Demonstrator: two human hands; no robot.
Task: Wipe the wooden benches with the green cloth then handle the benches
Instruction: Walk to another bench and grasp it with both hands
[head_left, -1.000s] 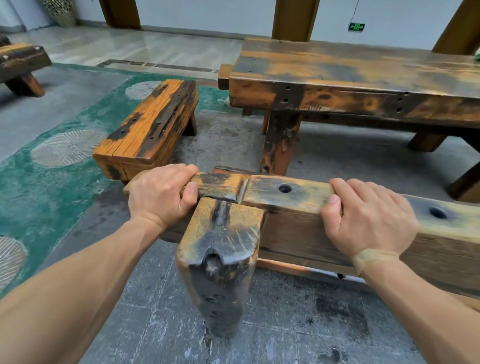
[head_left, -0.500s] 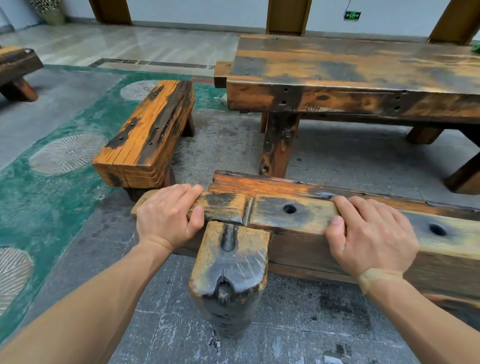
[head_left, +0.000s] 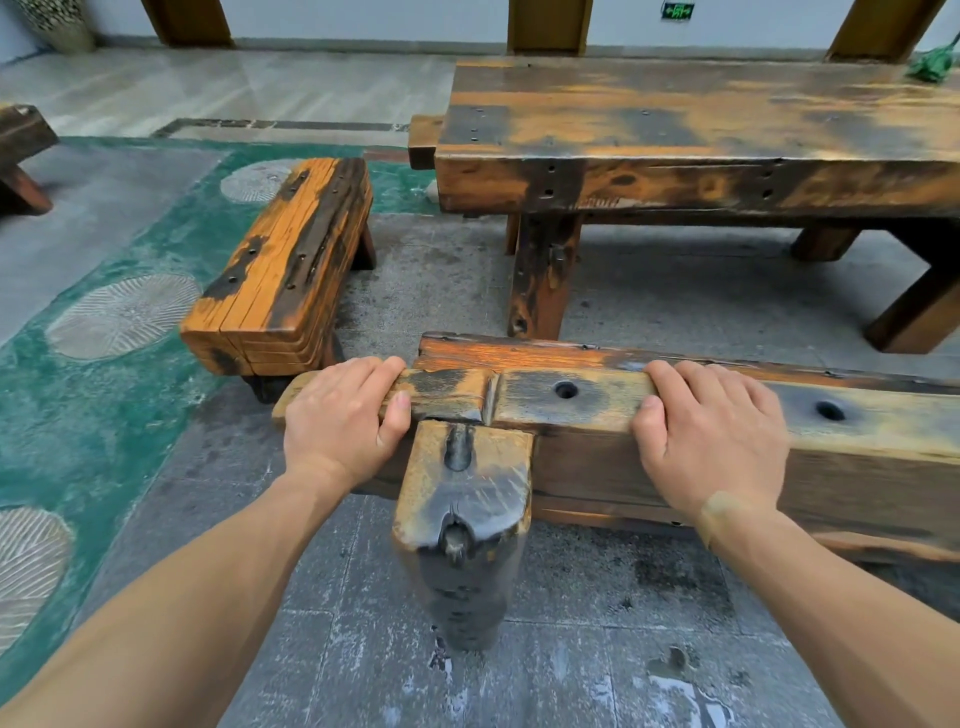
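Bench (head_left: 571, 400) edge gripped by both hands (head_left: 340, 415).

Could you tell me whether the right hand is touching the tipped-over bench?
Touching. The head view shows the right hand wrapped over the bench edge, thumb pressed on the near face.

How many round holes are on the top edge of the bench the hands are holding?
2: one hole between the hands, another hole right of the right hand. More may lie out of view.
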